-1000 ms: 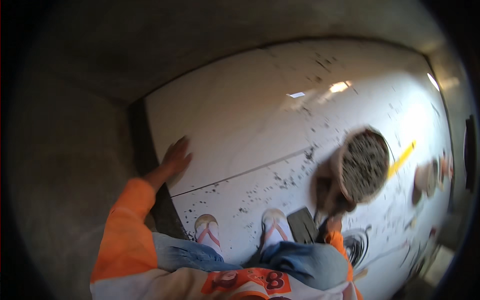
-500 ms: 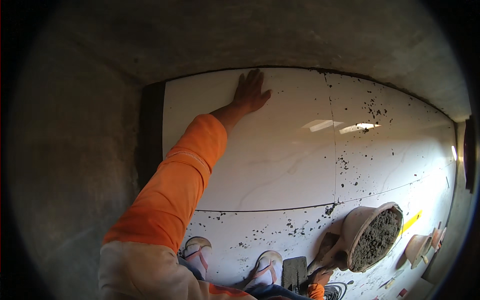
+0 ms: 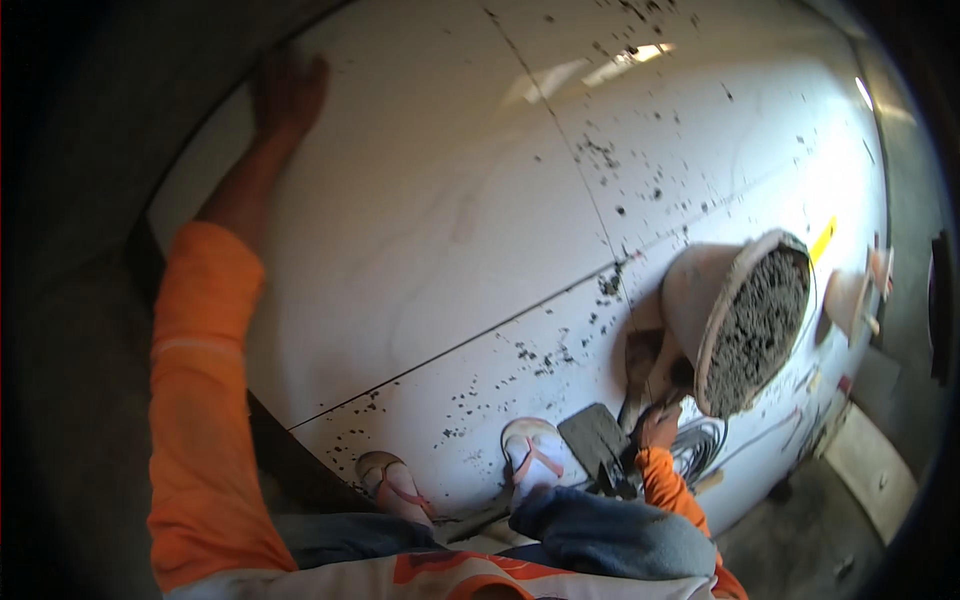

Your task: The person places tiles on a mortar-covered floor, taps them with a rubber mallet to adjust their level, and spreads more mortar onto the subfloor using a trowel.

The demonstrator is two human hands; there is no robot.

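Since half a second ago the view has swung closer and tilted; the left hand (image 3: 288,90) has gone from the middle of the far tile to that tile's far left corner, and the bucket (image 3: 740,320) sits higher and larger in frame.

The left hand lies flat and spread, palm down on the white tile (image 3: 430,200) at its corner by the bare grey floor (image 3: 70,330). Its grip holds nothing, just presses. The right hand (image 3: 658,425) is low right, closed round a trowel handle; the dark blade (image 3: 598,437) rests on the near tile (image 3: 480,400) beside the right foot. The grip looks shut on the handle, though blur hides the fingers.

Progress, as a judgement: large white tiles are already down with joints visible between them, and the far-left one is being pressed or checked at its edge. The grey strip to the left is still bare, so laying looks partly done. Mortar crumbs are scattered over the tiles and not cleaned off.

Count: one bucket full of grey mortar, one trowel, two sandalled feet (image 3: 392,485), at least three tiles showing, one yellow strip (image 3: 822,240) past the bucket, one coil of cable (image 3: 700,445) by the right hand. Small items at right edge are too blurred to tell.
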